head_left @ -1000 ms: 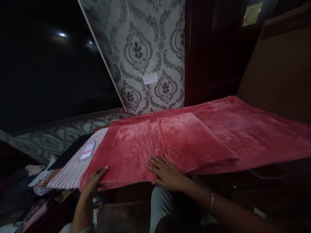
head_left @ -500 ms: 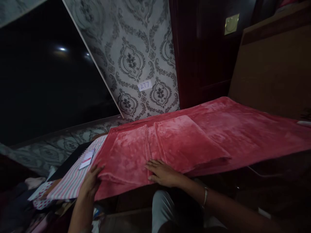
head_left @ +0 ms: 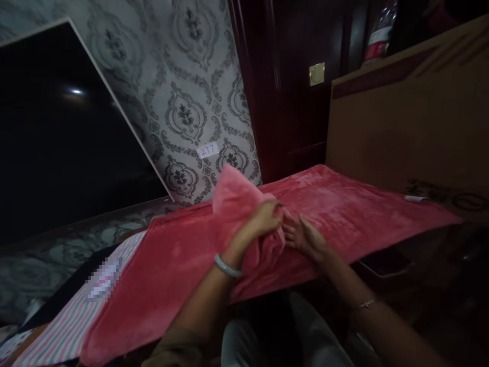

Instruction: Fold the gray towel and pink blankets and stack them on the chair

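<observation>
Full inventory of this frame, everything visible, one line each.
blanket: 1, red plush, spread over the surface, centre
folded cloth: 1, red plush, lifted above the blanket
striped cloth: 1, pink and grey, bottom left
card: 1, blurred, on the striped cloth
screen: 1, black, leaning at left
number tag: 1, white, on the patterned wall
cardboard box: 1, brown, right
door: 1, dark red, behind
left hand: gripping the folded cloth, bangle on the wrist
right hand: at the folded cloth's edge

Grey damask wallpaper (head_left: 183,102) carries a small label reading 277 (head_left: 208,150). A dark screen (head_left: 57,137) leans against it at left. A striped cloth (head_left: 64,326) lies lower left; a brown cardboard box (head_left: 412,122) stands right.
</observation>
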The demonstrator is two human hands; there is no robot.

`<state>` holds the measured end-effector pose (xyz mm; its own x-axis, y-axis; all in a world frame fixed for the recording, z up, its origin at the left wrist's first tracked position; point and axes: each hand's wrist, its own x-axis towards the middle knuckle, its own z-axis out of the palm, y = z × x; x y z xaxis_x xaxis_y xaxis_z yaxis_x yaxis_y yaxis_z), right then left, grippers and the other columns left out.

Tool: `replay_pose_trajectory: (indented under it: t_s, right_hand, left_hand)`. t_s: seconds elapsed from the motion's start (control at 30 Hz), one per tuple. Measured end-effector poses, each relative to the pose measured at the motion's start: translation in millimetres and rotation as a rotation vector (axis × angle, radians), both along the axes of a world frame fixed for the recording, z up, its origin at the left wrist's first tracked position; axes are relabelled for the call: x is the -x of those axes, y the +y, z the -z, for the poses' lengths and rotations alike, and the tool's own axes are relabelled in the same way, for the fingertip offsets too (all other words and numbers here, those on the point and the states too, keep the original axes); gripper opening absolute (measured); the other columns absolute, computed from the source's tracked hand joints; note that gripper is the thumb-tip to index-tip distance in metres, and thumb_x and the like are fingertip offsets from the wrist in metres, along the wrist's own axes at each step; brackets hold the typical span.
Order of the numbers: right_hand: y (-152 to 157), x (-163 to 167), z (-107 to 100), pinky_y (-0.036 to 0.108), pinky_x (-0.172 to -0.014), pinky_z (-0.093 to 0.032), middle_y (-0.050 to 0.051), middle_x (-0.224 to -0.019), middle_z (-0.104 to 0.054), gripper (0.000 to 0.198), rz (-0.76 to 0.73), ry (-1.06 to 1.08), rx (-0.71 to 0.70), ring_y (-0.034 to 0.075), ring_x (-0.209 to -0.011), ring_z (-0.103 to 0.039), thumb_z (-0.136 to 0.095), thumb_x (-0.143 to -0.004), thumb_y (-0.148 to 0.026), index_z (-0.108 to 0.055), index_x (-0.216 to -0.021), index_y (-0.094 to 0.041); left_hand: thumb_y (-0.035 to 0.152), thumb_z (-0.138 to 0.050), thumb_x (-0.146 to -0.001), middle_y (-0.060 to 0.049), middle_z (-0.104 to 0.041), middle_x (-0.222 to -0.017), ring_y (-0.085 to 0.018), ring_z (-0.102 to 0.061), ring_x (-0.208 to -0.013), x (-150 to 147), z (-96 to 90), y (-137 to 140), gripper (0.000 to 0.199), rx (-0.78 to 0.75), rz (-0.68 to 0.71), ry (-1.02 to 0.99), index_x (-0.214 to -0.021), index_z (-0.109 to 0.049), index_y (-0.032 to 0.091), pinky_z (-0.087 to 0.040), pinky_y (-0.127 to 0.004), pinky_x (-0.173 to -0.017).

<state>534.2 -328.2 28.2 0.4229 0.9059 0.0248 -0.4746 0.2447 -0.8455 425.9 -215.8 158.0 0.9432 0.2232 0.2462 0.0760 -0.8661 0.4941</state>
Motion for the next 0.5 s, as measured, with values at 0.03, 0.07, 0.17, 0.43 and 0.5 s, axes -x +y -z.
replay_pose_trajectory:
  t_s: [0.03, 0.07, 0.17, 0.43, 0.5]
  right_hand:
    - [-10, -7, 6, 0.048, -0.092, -0.058, 0.014, -0.121, -0.072, 0.066, -0.004, 0.028, 0.014, 0.025, -0.102, -0.073, -0.037, -0.095, -0.065, -0.051, -0.142, -0.021]
    - [-17, -11, 10, 0.047, -0.091, -0.058, 0.013, -0.113, -0.074, 0.062, -0.011, 0.052, 0.026, 0.026, -0.099, -0.074, -0.042, -0.093, -0.062, -0.058, -0.134, -0.019]
    - [-27, -11, 17, 0.045, -0.094, -0.058, 0.012, -0.102, -0.077, 0.047, -0.006, 0.101, 0.028, 0.027, -0.101, -0.073, -0.06, -0.086, -0.05, -0.068, -0.116, -0.016]
    - [-28, -9, 11, 0.049, -0.107, -0.049, 0.007, -0.136, -0.065, 0.074, 0.258, -0.178, 0.061, 0.028, -0.123, -0.062, -0.077, -0.068, -0.035, -0.059, -0.138, -0.025]
    - [-34, -12, 7, 0.049, -0.108, -0.047, 0.008, -0.142, -0.061, 0.075, 0.272, -0.27, 0.058, 0.03, -0.127, -0.058, -0.074, -0.067, -0.034, -0.058, -0.14, -0.024]
  left_hand:
    - [0.014, -0.062, -0.08, -0.015, -0.074, -0.113, -0.026, -0.069, -0.1, -11, 16.7, -9, 0.038, 0.005, 0.083, 0.056, -0.117, -0.07, 0.013, -0.055, -0.039, -0.094]
    - [0.018, -0.067, -0.079, -0.012, -0.075, -0.11, -0.025, -0.069, -0.097, -18, 31.4, -14, 0.036, 0.018, 0.185, 0.114, -0.114, -0.072, 0.015, -0.055, -0.038, -0.092]
    - [0.026, -0.063, -0.085, -0.009, -0.075, -0.116, -0.022, -0.069, -0.103, -24, 56.3, -7, 0.034, 0.106, 0.329, 0.15, -0.117, -0.072, 0.017, -0.054, -0.035, -0.095]
    - [0.015, -0.049, -0.087, -0.014, -0.069, -0.13, -0.025, -0.065, -0.118, -40, 32.7, 98, 0.042, -0.018, -0.249, 0.044, -0.124, -0.067, 0.013, -0.049, -0.042, -0.107]
    - [0.016, -0.05, -0.087, -0.015, -0.065, -0.136, -0.026, -0.063, -0.122, -52, 30.9, 119, 0.046, -0.041, -0.287, 0.069, -0.131, -0.063, 0.012, -0.047, -0.041, -0.109]
